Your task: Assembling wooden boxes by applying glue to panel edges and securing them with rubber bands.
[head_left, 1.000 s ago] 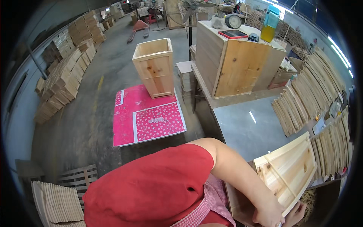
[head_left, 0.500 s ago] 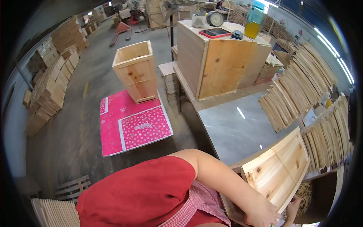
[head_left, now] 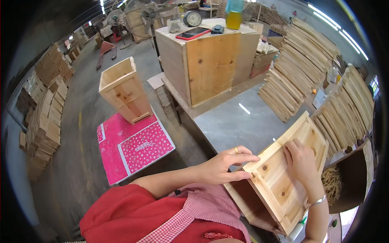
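Note:
A pale wooden box (head_left: 283, 190) lies on its side at the edge of the worktable, with a framed, knotty panel facing up. My left hand (head_left: 229, 165), with a ring on one finger, grips its near-left corner, thumb below and fingers above. A light wooden strip (head_left: 270, 150) runs along the panel's far-left edge. My right hand (head_left: 300, 160) is on the panel, its curled fingertips against the strip's inner side; whether they pinch it is partly hidden. Under my right forearm lies a white bottle (head_left: 298, 231) with a green tip.
Wood slats (head_left: 293, 69) stand stacked at the right, beside a carton (head_left: 356, 178) holding wood shavings. The grey tabletop (head_left: 227, 125) reaches to a large wooden block (head_left: 214, 69) bearing a phone, a clock and a bottle. A tall wooden box (head_left: 129, 95) stands on pink-covered boxes (head_left: 109, 162).
My left hand has moved from the box's near end to its left corner. My right hand has come up from beside the box onto its panel. The view has shifted.

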### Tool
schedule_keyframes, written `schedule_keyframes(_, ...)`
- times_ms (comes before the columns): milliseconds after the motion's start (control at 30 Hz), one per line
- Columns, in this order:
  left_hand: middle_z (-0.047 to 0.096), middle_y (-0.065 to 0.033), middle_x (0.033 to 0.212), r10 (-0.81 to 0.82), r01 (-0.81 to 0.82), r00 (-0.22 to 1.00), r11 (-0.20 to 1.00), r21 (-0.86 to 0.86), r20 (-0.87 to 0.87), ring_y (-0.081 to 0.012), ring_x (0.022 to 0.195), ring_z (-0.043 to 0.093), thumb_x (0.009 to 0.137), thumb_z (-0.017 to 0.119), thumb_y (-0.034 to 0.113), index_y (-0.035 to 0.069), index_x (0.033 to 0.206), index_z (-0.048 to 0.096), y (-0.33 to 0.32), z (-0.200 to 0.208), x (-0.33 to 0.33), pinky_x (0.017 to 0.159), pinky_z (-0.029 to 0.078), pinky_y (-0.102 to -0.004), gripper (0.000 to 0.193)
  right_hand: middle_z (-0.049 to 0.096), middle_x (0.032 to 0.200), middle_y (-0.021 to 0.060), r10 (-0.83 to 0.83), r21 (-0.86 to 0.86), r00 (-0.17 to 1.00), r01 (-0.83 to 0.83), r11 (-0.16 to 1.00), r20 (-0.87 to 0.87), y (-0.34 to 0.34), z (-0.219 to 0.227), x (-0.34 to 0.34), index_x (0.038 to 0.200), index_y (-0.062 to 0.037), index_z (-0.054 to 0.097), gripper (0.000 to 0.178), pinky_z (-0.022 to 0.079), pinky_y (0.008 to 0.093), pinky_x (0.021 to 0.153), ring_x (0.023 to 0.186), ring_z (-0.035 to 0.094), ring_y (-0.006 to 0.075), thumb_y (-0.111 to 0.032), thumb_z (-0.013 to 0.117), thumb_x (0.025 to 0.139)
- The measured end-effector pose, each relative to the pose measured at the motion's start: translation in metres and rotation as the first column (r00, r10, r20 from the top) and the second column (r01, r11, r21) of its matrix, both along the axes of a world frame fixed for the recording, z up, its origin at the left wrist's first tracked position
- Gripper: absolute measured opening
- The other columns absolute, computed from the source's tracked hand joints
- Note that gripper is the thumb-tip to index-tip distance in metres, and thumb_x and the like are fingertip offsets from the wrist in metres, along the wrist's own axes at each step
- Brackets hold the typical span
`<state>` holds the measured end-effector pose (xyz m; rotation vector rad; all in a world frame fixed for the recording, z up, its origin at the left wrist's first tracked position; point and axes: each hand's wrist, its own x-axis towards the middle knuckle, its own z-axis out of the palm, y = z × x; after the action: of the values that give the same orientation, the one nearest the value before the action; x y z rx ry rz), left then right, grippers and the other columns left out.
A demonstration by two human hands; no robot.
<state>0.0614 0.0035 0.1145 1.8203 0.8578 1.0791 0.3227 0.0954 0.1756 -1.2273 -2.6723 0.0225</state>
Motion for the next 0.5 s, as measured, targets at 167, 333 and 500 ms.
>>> schedule_keyframes(167, 0.059, -0.0161, 0.124, 0.039, -0.002, 0.985, 0.977, 0.215, -0.17, -0.0261, 0.112, 0.06, 0.084, 0.072, 0.009, 0.001, 0.127, 0.061, 0.011, -0.009, -0.007, 0.094, 0.049, -0.0343, 0.045, 0.062, 0.089, 0.0215, -0.05, 0.202, 0.998, 0.055, 0.978, -0.027, 0.066, -0.016, 0.023, 0.093, -0.0026, 0.06, 0.011, 0.047, 0.0486, 0.081, 0.091, 0.06, 0.0402, -0.013, 0.057, 0.089)
schedule_keyframes(333, 0.052, -0.0184, 0.132, 0.013, -0.013, 1.0, 1.0, 0.005, -0.005, -0.0261, 0.124, 0.05, 0.08, 0.062, -0.005, -0.004, 0.13, 0.058, 0.019, -0.026, -0.015, 0.105, 0.041, -0.0365, 0.05, 0.068, 0.086, 0.0186, 0.087, 0.089, 0.975, -0.07, 0.994, -0.206, 0.132, -0.046, 0.073, 0.09, -0.0015, 0.066, 0.026, 0.049, 0.0458, 0.07, 0.077, 0.064, 0.0344, -0.027, 0.06, 0.092)
schedule_keyframes(500, 0.046, -0.0236, 0.145, -0.066, 0.066, 0.998, 0.994, 0.087, -0.005, -0.0324, 0.134, 0.046, 0.089, 0.066, 0.01, -0.001, 0.13, 0.059, 0.032, -0.039, -0.015, 0.111, 0.036, -0.0424, 0.043, 0.062, 0.13, 0.0189, -0.328, -0.058, 0.877, 0.329, 0.943, -0.351, 0.073, -0.008, 0.155, 0.133, -0.0115, 0.06, 0.04, 0.045, 0.0321, 0.1, 0.118, 0.061, 0.0314, -0.029, 0.054, 0.098)
